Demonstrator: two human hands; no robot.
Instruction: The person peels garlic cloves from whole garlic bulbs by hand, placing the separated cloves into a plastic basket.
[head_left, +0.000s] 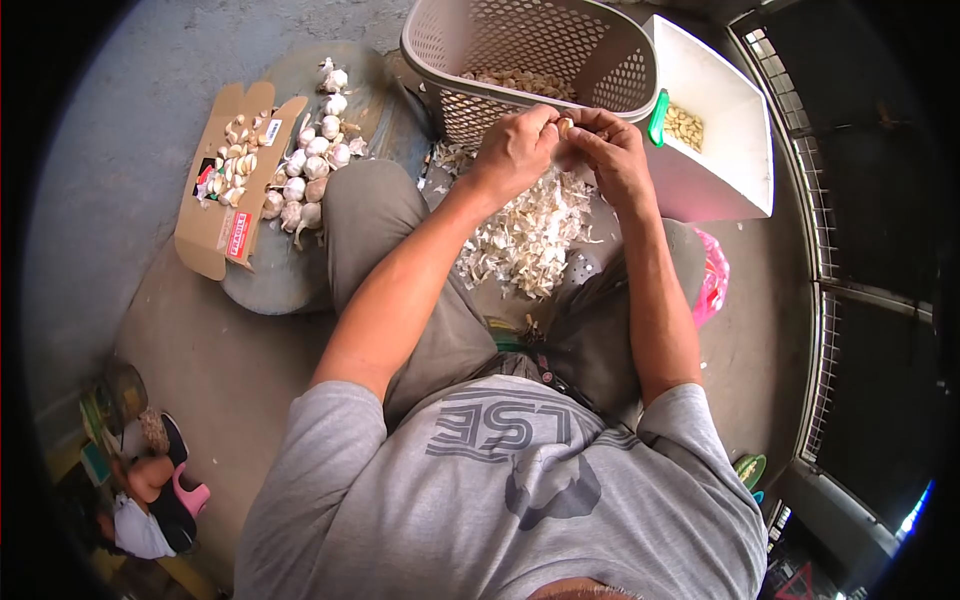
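Observation:
My left hand (514, 152) and my right hand (615, 165) meet above the front rim of a grey-brown perforated basket (472, 110). A small garlic clove (565, 127) is pinched in my right fingertips, and my left fingertips close against it. Below my hands, a heap of garlic skins (535, 235) lies on the floor between my legs. Unpeeled cloves (520, 83) show inside the basket. To the right, a white foam box (730, 170) has peeled cloves (684, 128) in it. Something with a green handle (658, 117) rests at the box's near-left edge.
On a round low stool (270, 285) at the left lie whole garlic bulbs (315, 165) and an opened cardboard box (205, 235) with loose cloves (236, 165) on it. A pink plastic bag (712, 275) is by my right knee. Another person (145, 520) sits at lower left.

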